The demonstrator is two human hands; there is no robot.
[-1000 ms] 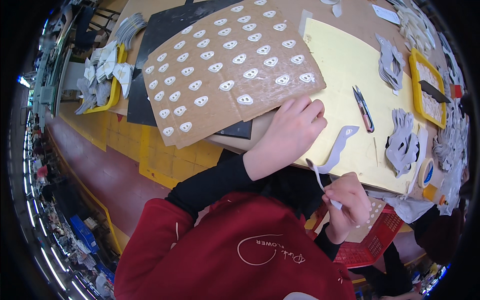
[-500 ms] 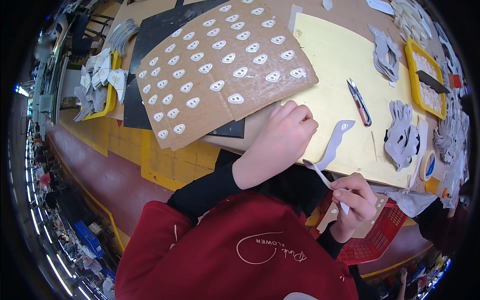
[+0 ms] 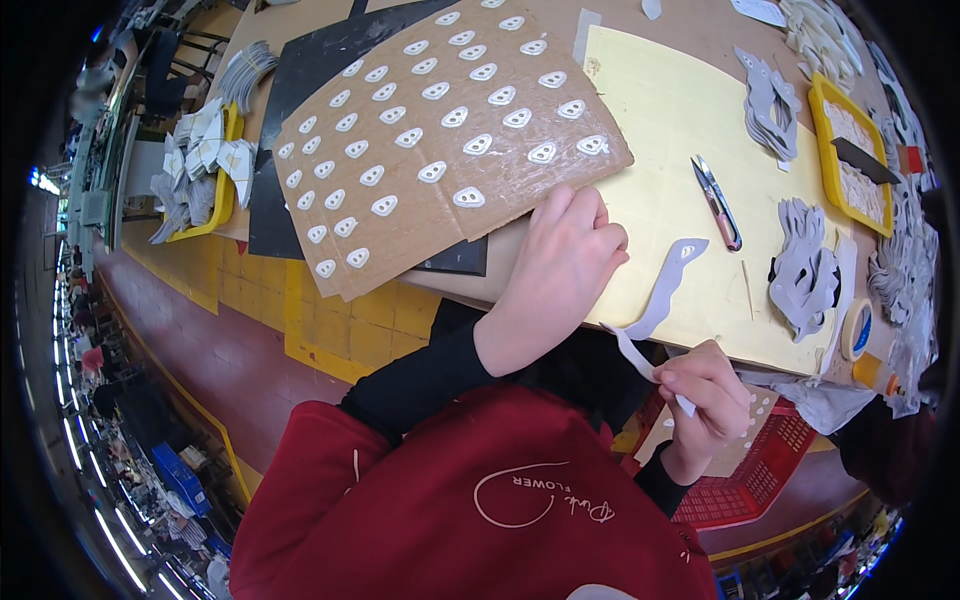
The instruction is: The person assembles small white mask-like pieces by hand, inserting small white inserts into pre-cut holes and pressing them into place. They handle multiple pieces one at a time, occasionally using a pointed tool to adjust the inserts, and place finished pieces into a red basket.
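My right hand (image 3: 706, 392), at the table's front edge, pinches one end of a grey curved shoe-upper piece (image 3: 660, 305). The piece folds near the edge, and its far part lies on the yellow sheet (image 3: 640, 110); a small white patch with a hole sits near its far tip. My left hand (image 3: 565, 260) is closed, its fingers curled at the lower right edge of a brown cardboard sheet (image 3: 400, 180). Whatever those fingers hold, if anything, is hidden. Rows of small white two-holed patches (image 3: 468, 197) cover the cardboard.
Thread snips (image 3: 716, 205) and a thin stick (image 3: 747, 290) lie on the yellow sheet. Stacked grey pieces (image 3: 803, 270) stand to the right, near a yellow tray (image 3: 850, 150) and a tape roll (image 3: 856, 330). A red basket (image 3: 765, 465) sits below the table.
My left hand has moved slightly up and left, bringing its fingers to the cardboard's edge. The grey piece's held end has turned a little in my right hand.
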